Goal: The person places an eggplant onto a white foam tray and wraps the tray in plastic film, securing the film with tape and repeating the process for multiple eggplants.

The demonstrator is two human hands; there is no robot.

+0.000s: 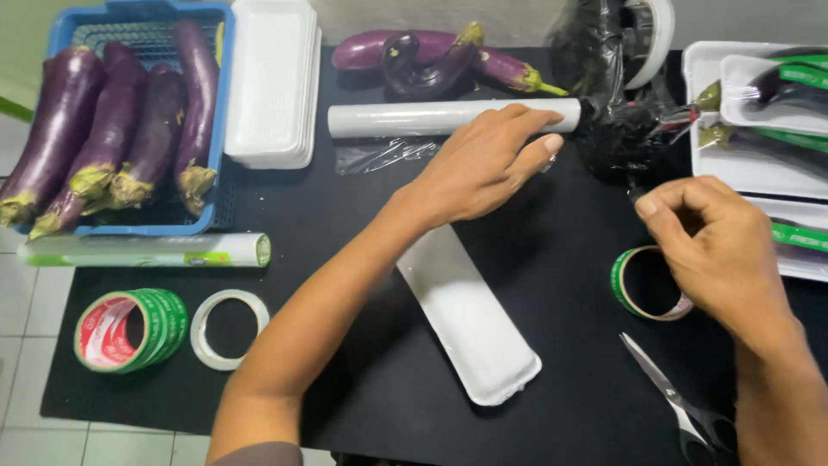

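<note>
Black mat (569, 285): covers the desk and carries nearly everything, its left edge stopping short of the tiled surface.

Blue basket (138, 26): far-left corner, holding several long purple eggplants (112, 129). Firm, smooth-skinned, likely slippery; best taken around the middle.

White foam trays (272, 82): a stack beside the basket. A single foam tray (470, 315) lies near the centre, slanting toward the near edge. Very light, brittle at the rims; lift from underneath.

Roll of cling film (414, 118): lies across the far middle, just in front of two loose eggplants (431, 60). Stiff core, light, apt to roll; the film itself is thin, clingy and tears easily. The left hand (479, 164) rests on its right end, fingers spread flat over it, not clenched.

Filled trays (750, 164): far-right edge, eggplants banded in green.

Boxed film roll (147, 250): left side, in front of the basket.

Green tape rolls (129, 328) and a white ring (228, 328): near-left corner.

Tape roll (647, 285): right side. The right hand (716, 242) hovers at it, thumb and fingertips pressed together; what they pinch cannot be told.

Scissors (673, 397): near-right corner, blades shut.
</note>
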